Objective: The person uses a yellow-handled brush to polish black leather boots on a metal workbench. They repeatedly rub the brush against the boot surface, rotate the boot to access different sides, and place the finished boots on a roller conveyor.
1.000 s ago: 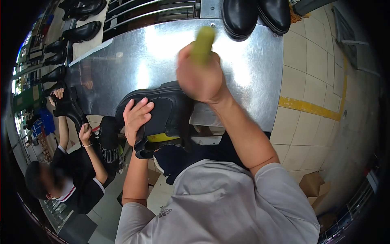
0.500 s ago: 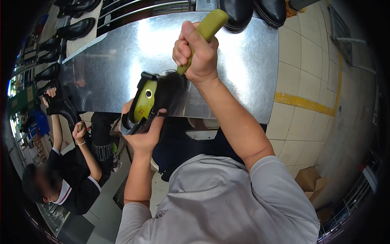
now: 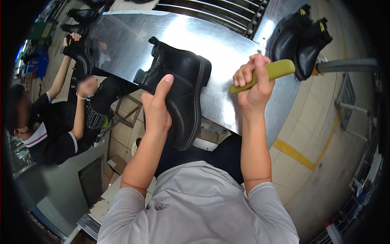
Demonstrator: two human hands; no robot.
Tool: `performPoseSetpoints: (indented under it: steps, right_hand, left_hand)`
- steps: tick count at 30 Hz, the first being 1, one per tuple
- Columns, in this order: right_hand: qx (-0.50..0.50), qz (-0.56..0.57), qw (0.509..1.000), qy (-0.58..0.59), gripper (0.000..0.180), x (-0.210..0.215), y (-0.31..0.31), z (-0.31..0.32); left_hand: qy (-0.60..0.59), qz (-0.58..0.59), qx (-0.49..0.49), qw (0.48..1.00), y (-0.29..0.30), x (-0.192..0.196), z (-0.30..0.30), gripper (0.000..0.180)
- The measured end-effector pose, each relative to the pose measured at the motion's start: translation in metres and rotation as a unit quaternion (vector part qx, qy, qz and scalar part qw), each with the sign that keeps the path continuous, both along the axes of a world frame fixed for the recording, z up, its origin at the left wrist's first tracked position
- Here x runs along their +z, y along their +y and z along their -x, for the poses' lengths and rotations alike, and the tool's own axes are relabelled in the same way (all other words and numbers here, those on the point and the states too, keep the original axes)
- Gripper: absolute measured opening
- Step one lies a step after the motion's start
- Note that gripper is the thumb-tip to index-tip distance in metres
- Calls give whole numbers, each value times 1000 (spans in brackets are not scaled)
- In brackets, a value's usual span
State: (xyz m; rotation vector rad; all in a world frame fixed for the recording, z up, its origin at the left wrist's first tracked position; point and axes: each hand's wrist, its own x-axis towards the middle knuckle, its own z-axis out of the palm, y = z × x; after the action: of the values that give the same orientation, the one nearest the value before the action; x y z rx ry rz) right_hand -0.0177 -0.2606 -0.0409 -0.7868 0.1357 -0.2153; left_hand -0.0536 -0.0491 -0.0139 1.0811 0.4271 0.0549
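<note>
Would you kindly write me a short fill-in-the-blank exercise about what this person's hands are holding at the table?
1. The left hand holds a black ____ above the metal table.
2. The right hand is closed round a tool handle coloured ____.
3. At the table's far right stand ____ more black boots.
4. Another person sits to the ____ of the table.

Missing words: boot; green; two; left

A shiny sheet-metal bench (image 3: 122, 36) carries a pair of black ankle boots (image 3: 300, 38) standing side by side at its far right end, with more black boots (image 3: 81, 16) at its far left edge.
</note>
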Motion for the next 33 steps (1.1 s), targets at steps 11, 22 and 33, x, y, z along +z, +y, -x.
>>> performPoseSetpoints:
  steps: [11,22,33]
  right_hand:
    - [-34,104,994,0,42,4,33,-3]
    - [10,0,993,-117,59,2,50,-50]
    - [75,17,986,-150,67,3,70,-76]
  left_hand:
    - [-65,-43,-56,995,6,-11,6,33]
    - [-89,-4,-95,991,17,-27,3,39]
    - [-146,-62,30,987,13,-50,9,28]
